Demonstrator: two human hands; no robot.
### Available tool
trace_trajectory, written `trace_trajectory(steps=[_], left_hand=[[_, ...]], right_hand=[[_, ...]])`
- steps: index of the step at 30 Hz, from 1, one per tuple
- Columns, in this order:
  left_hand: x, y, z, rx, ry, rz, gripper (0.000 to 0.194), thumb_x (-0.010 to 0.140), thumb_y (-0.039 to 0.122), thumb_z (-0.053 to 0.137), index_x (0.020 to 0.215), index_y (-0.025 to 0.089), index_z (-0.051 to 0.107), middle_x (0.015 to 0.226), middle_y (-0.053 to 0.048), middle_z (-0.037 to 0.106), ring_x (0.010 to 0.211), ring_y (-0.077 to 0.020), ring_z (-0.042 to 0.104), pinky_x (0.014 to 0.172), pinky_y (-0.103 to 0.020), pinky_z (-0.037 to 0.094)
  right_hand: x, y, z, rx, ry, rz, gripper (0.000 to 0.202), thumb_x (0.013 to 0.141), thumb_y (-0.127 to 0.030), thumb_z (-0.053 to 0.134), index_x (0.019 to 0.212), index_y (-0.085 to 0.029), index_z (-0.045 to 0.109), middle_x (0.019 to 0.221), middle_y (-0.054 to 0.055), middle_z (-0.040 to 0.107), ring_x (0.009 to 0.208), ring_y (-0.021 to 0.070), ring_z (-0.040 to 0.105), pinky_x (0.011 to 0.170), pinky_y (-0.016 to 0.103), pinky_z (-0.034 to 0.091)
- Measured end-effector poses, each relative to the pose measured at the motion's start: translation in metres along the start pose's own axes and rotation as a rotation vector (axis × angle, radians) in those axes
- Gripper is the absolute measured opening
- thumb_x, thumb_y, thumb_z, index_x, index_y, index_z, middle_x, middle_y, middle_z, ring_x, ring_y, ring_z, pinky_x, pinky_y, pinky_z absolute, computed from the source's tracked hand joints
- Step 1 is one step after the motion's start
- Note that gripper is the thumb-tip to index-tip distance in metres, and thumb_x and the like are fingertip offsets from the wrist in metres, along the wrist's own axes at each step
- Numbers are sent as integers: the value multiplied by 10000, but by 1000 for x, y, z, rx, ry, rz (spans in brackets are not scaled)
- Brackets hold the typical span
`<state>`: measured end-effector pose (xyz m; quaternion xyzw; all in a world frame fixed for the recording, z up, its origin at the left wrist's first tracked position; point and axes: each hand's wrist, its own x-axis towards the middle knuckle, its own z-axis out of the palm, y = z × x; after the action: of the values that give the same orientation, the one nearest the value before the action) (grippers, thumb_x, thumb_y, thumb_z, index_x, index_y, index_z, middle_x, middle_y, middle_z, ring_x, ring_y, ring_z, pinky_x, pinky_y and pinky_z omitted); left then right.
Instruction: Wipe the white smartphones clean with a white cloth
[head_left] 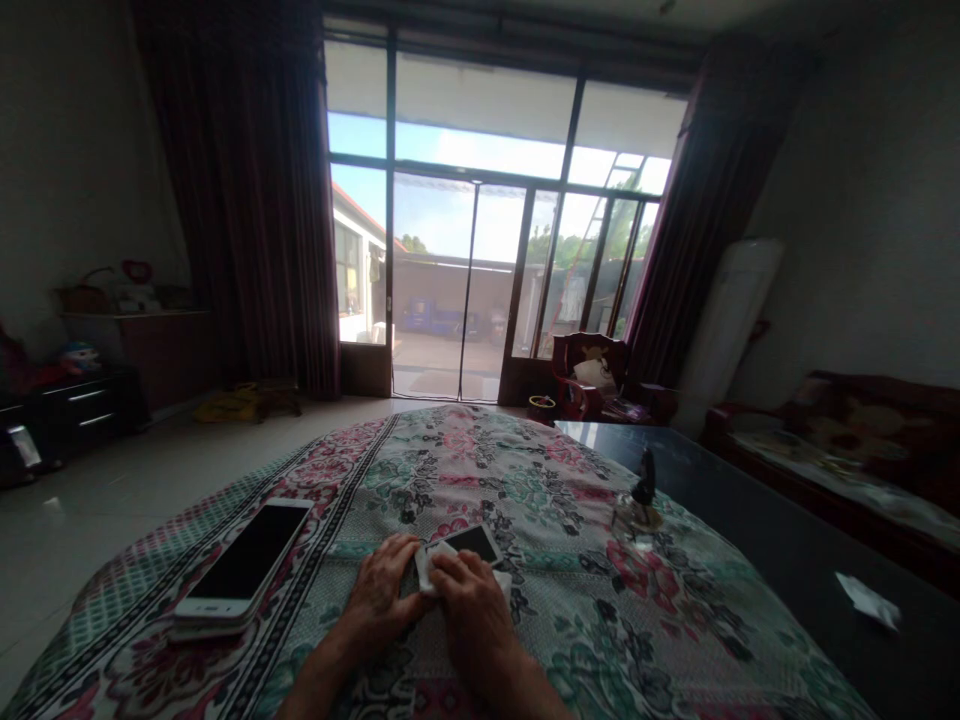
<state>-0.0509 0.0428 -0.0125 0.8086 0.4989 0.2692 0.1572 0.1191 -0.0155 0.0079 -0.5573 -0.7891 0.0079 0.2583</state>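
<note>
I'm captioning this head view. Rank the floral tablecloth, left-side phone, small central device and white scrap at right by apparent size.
1. Floral tablecloth
2. Left-side phone
Unranked: small central device and white scrap; they look close, and the device is partly covered.

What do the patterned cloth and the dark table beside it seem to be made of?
Patterned cloth: matt, probably woven fabric, given its texture and draped edge. Dark table: glossy top, perhaps glass or polished stone, judging by its reflections.
</note>
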Motion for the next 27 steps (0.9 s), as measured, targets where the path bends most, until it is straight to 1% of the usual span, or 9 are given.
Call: trace_trajectory(steps=[2, 8, 10, 12, 17, 19, 21, 24, 27], left_hand=[[0, 1, -1, 5, -9, -2, 553, 707, 370, 642, 1225, 183, 590, 1373, -123, 540, 1327, -315, 413, 1098, -480, 320], [0, 1, -4, -3, -22, 7, 577, 691, 343, 664, 1232, 159, 587, 1383, -129, 526, 1325, -311, 411, 1100, -458, 319], [0, 1, -4, -7, -19, 6, 582, 689, 339, 668, 1235, 156, 586, 1381, -127, 528, 1325, -311, 410, 1097, -455, 320], [0, 0, -3, -12, -9, 12, 577, 688, 340, 669, 1231, 161, 588, 1376, -123, 533, 1325, -309, 410, 1096, -453, 321], [1, -4, 2, -18, 4, 14, 568, 706, 352, 654, 1237, 162, 585, 1373, -132, 535, 1325, -297, 412, 1102, -456, 311], [1, -5, 2, -18, 8, 7, 562, 705, 338, 652, 1237, 168, 586, 1373, -130, 536, 1322, -296, 416, 1100, -463, 312], [1, -4, 1, -19, 9, 6, 566, 688, 324, 664, 1230, 176, 592, 1371, -126, 539, 1320, -302, 417, 1096, -471, 315], [2, -3, 0, -28, -1, 18, 578, 669, 342, 687, 1211, 160, 605, 1364, -134, 544, 1311, -318, 425, 1084, -473, 328], [2, -5, 0, -38, -1, 27, 581, 669, 355, 694, 1206, 153, 608, 1361, -136, 544, 1309, -324, 426, 1077, -470, 336]], right_hand=[[3, 4, -2, -9, 5, 41, 348, 891, -146, 457, 1142, -304, 640, 1259, -30, 609, 1153, 175, 484, 1001, 281, 359], [9, 33, -19, -85, 91, 304, 441, 854, -81, 389, 1207, -200, 624, 1315, 32, 572, 1208, 228, 461, 1028, 341, 334], [10, 34, -20, -101, 84, 327, 469, 844, -66, 373, 1227, -196, 611, 1327, 36, 562, 1214, 234, 455, 1020, 345, 336], [9, 27, -16, -87, 52, 276, 473, 843, -81, 392, 1253, -206, 591, 1349, 31, 544, 1228, 239, 442, 1032, 352, 323], [8, 2, 0, 43, -73, 3, 400, 889, -206, 451, 1265, -267, 572, 1381, -13, 516, 1233, 232, 431, 1053, 339, 302], [10, -2, 2, 63, -79, -20, 393, 899, -215, 442, 1264, -285, 571, 1363, -21, 533, 1221, 218, 441, 1051, 333, 302], [13, 2, -1, 48, -71, 43, 417, 879, -190, 446, 1269, -269, 570, 1364, -10, 532, 1240, 226, 427, 1057, 345, 295], [17, 18, -10, -10, -26, 218, 479, 834, -138, 445, 1294, -211, 558, 1389, 25, 507, 1283, 249, 392, 1075, 364, 269], [19, 32, -18, -57, 23, 343, 480, 843, -123, 399, 1292, -177, 562, 1383, 47, 512, 1274, 255, 404, 1067, 363, 276]])
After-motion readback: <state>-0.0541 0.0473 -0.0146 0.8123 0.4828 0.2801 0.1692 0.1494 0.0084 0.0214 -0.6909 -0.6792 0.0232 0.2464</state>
